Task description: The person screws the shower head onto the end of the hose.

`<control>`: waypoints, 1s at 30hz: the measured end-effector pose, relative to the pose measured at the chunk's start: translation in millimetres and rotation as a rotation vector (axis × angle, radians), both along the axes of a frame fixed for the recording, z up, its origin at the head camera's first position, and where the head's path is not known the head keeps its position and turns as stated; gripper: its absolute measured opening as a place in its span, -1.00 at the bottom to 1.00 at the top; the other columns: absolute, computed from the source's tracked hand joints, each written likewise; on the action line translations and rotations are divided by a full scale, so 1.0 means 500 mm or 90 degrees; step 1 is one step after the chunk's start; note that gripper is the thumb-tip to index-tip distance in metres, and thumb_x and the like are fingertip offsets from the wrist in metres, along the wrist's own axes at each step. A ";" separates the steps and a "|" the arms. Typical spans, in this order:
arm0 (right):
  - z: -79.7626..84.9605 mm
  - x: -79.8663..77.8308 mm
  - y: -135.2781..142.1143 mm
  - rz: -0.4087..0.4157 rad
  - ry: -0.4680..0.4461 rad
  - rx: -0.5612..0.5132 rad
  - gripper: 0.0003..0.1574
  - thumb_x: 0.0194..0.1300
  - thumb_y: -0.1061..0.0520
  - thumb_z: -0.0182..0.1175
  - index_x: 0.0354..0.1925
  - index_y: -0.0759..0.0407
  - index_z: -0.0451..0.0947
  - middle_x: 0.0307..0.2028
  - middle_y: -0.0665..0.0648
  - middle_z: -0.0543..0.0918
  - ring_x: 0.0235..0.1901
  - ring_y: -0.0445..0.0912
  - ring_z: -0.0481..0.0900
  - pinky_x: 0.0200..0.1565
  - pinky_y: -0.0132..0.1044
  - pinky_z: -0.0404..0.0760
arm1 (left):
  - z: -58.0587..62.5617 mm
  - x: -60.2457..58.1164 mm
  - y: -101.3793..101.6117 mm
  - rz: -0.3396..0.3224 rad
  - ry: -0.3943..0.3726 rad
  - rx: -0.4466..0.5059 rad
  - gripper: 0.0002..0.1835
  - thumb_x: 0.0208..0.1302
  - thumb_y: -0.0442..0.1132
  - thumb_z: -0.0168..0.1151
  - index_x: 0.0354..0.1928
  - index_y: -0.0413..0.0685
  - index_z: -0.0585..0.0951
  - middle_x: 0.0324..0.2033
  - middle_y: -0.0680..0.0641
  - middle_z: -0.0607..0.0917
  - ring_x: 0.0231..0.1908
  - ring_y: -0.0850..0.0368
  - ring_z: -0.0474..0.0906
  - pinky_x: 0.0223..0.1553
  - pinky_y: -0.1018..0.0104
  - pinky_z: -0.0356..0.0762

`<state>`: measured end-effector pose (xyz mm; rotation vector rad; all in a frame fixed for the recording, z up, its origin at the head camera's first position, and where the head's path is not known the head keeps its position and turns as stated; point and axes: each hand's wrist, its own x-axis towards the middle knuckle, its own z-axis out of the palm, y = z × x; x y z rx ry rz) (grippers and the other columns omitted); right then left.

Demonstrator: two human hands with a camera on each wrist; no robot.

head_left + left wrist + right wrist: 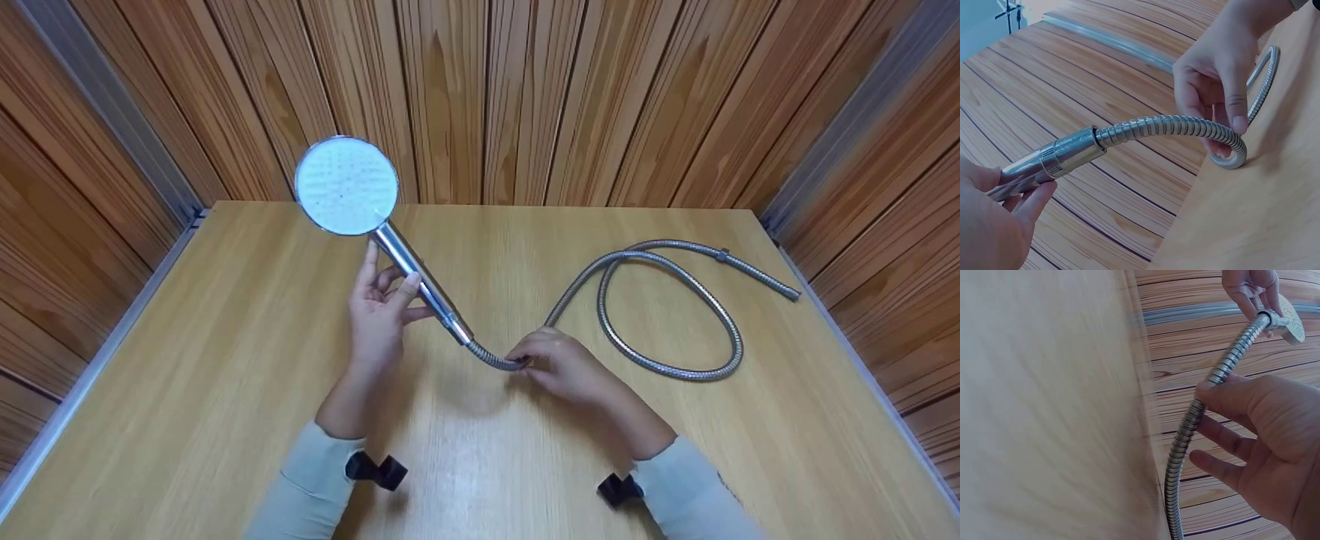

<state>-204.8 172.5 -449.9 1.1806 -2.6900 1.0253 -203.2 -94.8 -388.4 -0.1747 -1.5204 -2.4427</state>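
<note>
A chrome shower head with a round pale spray face is raised over the table's far left part. My left hand grips its handle, thumb on one side and fingers behind. From the handle's lower end runs a ribbed metal hose. My right hand pinches this hose between thumb and fingers a short way from the handle. In the right wrist view the right hand has its thumb and index finger on the hose. Beyond this hand the hose lies in a loop on the table.
The hose's free end, with a small collar near it, points to the table's right edge. Wood-patterned panels stand behind and at both sides of the light wooden table. Metal rails run along the side edges.
</note>
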 end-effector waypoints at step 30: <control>-0.018 -0.044 0.019 -0.062 -0.258 -0.050 -0.72 0.18 0.35 0.34 -0.09 0.24 0.67 -0.16 0.11 0.68 -0.11 -0.04 0.56 -0.05 -0.19 0.54 | -0.081 -0.070 -0.056 -0.075 -0.279 -0.113 0.15 0.04 -0.62 0.35 0.54 0.33 0.00 0.06 -0.12 0.33 -0.29 0.07 0.58 -0.17 0.12 0.68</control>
